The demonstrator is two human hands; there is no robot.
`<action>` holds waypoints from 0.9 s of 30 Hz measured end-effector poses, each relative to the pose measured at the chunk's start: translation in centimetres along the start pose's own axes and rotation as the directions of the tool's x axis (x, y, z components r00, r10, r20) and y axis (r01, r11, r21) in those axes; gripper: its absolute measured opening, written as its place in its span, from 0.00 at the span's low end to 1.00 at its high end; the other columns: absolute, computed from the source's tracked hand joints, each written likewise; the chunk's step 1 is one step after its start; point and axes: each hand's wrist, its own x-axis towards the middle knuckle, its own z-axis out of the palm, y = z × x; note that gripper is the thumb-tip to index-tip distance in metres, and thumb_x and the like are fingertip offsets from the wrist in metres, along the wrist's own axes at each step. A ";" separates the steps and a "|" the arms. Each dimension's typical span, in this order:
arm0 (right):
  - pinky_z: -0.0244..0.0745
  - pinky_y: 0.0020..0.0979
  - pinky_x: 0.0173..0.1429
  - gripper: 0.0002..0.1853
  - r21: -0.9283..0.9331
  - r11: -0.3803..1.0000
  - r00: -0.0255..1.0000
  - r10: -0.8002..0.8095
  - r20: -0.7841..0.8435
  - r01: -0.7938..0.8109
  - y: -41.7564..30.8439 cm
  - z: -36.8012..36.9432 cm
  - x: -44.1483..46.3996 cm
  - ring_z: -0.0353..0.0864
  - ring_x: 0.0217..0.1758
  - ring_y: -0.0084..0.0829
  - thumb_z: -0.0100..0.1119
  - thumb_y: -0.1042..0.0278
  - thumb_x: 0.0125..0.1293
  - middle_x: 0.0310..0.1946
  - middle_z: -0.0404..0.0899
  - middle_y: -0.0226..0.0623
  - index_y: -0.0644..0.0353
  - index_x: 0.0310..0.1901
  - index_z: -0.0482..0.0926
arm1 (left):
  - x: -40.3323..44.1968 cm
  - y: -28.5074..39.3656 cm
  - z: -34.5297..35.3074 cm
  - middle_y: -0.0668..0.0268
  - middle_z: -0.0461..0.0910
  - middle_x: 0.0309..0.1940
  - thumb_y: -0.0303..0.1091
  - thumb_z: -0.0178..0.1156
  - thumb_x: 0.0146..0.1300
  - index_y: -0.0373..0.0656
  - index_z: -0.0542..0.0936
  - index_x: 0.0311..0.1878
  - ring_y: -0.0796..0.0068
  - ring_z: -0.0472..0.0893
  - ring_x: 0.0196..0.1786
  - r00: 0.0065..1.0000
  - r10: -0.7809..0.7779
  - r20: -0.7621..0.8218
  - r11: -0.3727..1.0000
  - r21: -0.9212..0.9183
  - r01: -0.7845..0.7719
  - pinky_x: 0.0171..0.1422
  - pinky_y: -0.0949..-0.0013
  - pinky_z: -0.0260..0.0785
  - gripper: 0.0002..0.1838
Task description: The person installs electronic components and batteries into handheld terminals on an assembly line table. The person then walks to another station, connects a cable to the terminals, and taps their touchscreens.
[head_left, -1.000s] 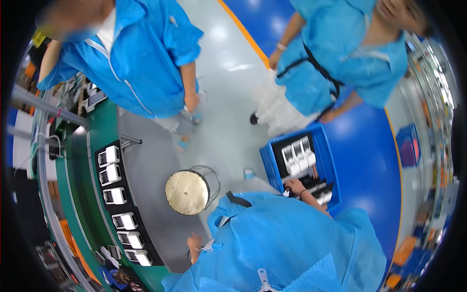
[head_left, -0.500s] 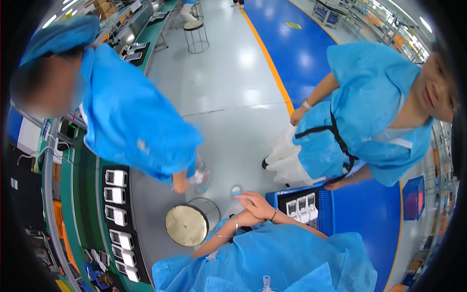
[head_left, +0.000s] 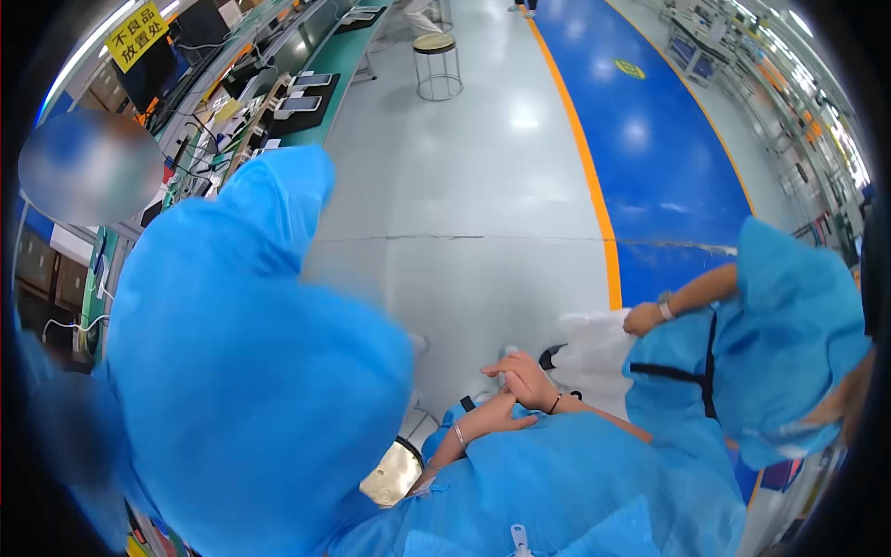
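Note:
My hands are crossed in front of my blue smock (head_left: 594, 464). My right hand (head_left: 527, 377), with a dark band at its wrist, lies over the fingers of my left hand (head_left: 494, 417). The right fingers point left, at least one of them stretched out. A silver bangle (head_left: 458, 433) circles my left wrist. The left thumb sticks out to the right, while the other left fingers are mostly covered. I see no object in either hand. The round stool (head_left: 393, 472) nearest to them stands left of my forearm, partly hidden.
A co-worker in a blue smock (head_left: 251, 371) is close on my left. Another person's blue smock (head_left: 789, 343) is at right. Workbenches with devices (head_left: 302, 102) run along the left. A far stool (head_left: 436, 65) stands on the grey floor beside an orange line (head_left: 580, 139).
The left co-worker has come nearer and now hides the bench with white devices. The right person appears farther right, and the blue crate is no longer visible. My hands stay crossed.

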 end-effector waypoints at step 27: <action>0.74 0.26 0.41 0.16 0.096 0.923 0.918 0.382 -0.108 -0.373 29.6 -27.3 51.4 0.80 0.33 0.26 0.45 0.63 0.71 0.29 0.82 0.39 0.66 0.43 0.81 | 29.4 -3.2 -50.5 0.62 0.84 0.30 0.42 0.47 0.70 0.36 0.73 0.20 0.81 0.76 0.31 0.275 -0.340 -0.899 0.914 -0.385 -0.131 0.33 0.73 0.65 0.24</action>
